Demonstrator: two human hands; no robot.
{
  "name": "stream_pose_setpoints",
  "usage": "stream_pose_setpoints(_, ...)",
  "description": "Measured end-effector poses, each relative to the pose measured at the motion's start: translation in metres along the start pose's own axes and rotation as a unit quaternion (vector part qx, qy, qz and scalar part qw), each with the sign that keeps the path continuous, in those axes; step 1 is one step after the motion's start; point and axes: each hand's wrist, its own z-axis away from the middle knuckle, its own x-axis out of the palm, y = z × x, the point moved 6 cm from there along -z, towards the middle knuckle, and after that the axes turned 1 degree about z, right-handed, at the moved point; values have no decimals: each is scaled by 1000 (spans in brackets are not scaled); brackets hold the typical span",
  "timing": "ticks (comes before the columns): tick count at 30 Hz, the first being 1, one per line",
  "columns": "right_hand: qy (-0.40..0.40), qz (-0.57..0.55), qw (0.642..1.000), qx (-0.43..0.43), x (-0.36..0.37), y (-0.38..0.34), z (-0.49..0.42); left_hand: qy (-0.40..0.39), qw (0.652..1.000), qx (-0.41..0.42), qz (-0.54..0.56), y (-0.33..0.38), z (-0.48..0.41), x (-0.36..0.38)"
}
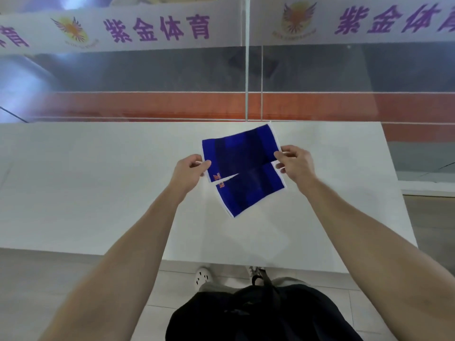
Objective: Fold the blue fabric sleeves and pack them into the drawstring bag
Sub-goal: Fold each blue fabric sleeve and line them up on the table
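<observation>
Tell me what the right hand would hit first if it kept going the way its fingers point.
The right hand points leftward; past the upper blue sleeve it grips, it would probably meet the left hand, though depth is unclear.

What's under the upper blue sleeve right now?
Under the upper sleeve lies the second sleeve, overlapped along its top edge; that strip is hidden. Both hang over the white table, pinched by the left hand and right hand.

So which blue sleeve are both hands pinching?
The upper blue sleeve, farther from the person. The left hand and right hand pinch its ends; the lower blue sleeve sits just below it.
</observation>
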Motion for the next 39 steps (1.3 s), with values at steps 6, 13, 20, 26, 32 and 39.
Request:
stream_pose_setpoints(6, -57, -27, 998, 6, -2, -18, -2, -44, 996, -14, 71, 11, -1, 8)
stream_pose_setpoints(13, -131, -80, 983, 97, 7, 11, -2, -71, 991, -68, 92, -30, 12, 34)
stream_pose_setpoints(20, -147, 3, 980, 133, 11, 45, -16, -73, 993, -86, 34, -74, 24, 54)
stream_pose_setpoints(26, -113, 161, 980, 44, 19, 70, -44, -108, 979, -167, 39, -96, 27, 73)
stream_pose_setpoints(32, -80, 230, 969, -44, 31, 51, -60, -77, 980, -183, 11, -98, 13, 75)
stream_pose_setpoints(39, -86, 309, 945, -65, 41, 53, -71, -76, 975, -204, -38, -104, 4, 78)
